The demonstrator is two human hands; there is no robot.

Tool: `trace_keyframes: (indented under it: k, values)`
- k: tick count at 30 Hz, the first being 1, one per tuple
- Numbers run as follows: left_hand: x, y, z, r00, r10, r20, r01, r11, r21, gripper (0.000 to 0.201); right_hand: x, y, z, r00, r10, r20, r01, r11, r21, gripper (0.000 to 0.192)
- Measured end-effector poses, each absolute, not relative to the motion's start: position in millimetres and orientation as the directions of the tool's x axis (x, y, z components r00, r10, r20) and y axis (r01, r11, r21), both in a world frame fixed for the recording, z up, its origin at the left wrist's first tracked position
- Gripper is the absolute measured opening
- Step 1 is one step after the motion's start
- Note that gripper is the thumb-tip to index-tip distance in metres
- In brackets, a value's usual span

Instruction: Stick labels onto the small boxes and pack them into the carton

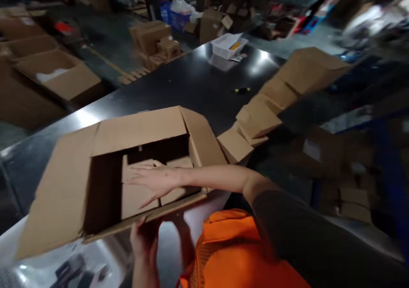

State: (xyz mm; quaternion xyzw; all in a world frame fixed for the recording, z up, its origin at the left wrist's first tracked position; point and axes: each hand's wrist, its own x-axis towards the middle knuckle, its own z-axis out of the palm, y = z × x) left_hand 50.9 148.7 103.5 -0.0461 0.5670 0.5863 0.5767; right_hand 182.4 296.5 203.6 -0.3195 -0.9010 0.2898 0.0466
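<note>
A large cardboard box [139,132] with its flaps spread out sits tilted at the near edge of the dark table. Inside it, smaller cardboard boxes [137,200] fill the right part, while the left part is dark. My right hand [156,179] is open, palm down over these smaller boxes, with its fingers spread and apparently touching their tops. Below the large box's near side, my left hand [143,237] grips the lower edge with bent fingers, some of them hidden by the cardboard.
Brown cardboard boxes [258,117] stand in a row along the table's right edge. A white tray [228,45] and a small black-and-yellow object [242,90] lie on the dark table [191,83]. A white bin [108,258] holding dark items is at lower left. Open cartons [64,75] stand beyond.
</note>
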Motion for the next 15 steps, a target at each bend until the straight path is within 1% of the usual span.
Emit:
trace_keyframes:
  k: [1,2,3,4,5,6,7,9,12,15]
  values:
    - [50.2,150.3,105.6,-0.326,0.618,-0.716,-0.711,0.339,0.616,0.024,216.7,289.0,214.6,-0.724,0.690,-0.026,0.602,0.613,-0.512,0.067]
    - [50.0,151.1,107.4,-0.325,0.609,-0.724,-0.692,0.369,0.620,0.024,255.1,282.5,222.5,-0.545,0.838,0.007,0.737,0.483,-0.473,0.062]
    - [50.1,150.9,109.1,-0.330,0.602,-0.727,-0.675,0.387,0.628,0.024,295.6,277.6,226.1,-0.363,0.932,0.010,0.832,0.329,-0.446,0.062]
    - [50.5,150.0,110.6,-0.339,0.595,-0.729,-0.660,0.402,0.635,0.024,336.2,274.5,224.6,-0.208,0.978,0.001,0.886,0.188,-0.424,0.064]
    - [51.0,148.7,112.0,-0.349,0.589,-0.729,-0.647,0.411,0.642,0.025,374.5,273.3,217.7,-0.059,0.998,-0.024,0.916,0.045,-0.399,0.064]
    - [51.6,147.3,113.4,-0.362,0.584,-0.727,-0.638,0.413,0.650,0.026,408.5,273.9,206.0,0.081,0.995,-0.057,0.924,-0.097,-0.370,0.067]
    - [52.1,146.2,114.6,-0.373,0.581,-0.723,-0.630,0.413,0.657,0.028,436.8,275.7,190.5,0.187,0.977,-0.100,0.916,-0.211,-0.343,0.073]
    - [52.7,145.1,116.6,-0.395,0.571,-0.720,-0.619,0.414,0.668,0.032,473.9,279.8,155.0,0.316,0.931,-0.184,0.885,-0.359,-0.296,0.085]
    - [52.8,146.1,119.0,-0.409,0.562,-0.719,-0.615,0.413,0.672,0.037,490.1,282.8,110.5,0.372,0.896,-0.242,0.868,-0.429,-0.250,0.106]
    - [53.3,148.4,120.2,-0.396,0.558,-0.729,-0.628,0.415,0.659,0.038,485.3,283.8,87.6,0.381,0.891,-0.247,0.875,-0.434,-0.215,0.119]
